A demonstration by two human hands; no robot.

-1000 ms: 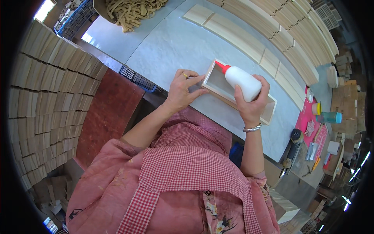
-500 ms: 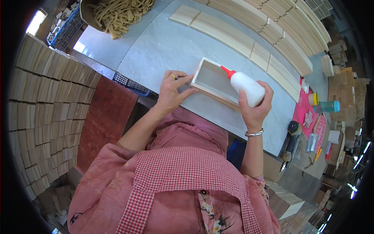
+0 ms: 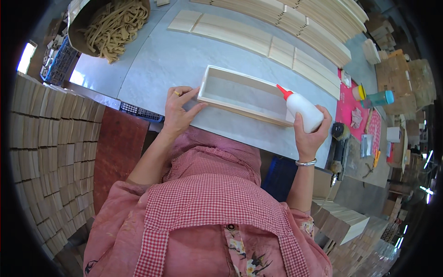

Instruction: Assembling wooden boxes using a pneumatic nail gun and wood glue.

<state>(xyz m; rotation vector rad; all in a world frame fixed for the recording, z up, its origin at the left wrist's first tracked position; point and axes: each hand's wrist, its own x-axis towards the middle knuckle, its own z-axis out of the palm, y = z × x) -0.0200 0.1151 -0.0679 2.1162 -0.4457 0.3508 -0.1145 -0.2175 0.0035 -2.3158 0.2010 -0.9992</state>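
A long, shallow rectangular wooden frame lies on the pale table, with the grey-white tabletop showing through its middle. A white line, likely glue, runs along its upper edge. My left hand holds the frame's left end, index finger and thumb against the corner and the other fingers curled. In my right hand is a white squeeze bottle with a red pointed nozzle. The bottle is tilted, and its tip is at the frame's far edge towards the right end. The bottle and hand hide the frame's right end.
Thin wooden boards lie in a row beyond the frame, with stacked grooved boards behind. A container of tan strips stands far left. At right are a pink sheet and a teal jar. Wood blocks are piled left.
My right hand has moved the bottle rightward along the frame's far edge. My left hand keeps its hold on the left end. The whole view has shifted.
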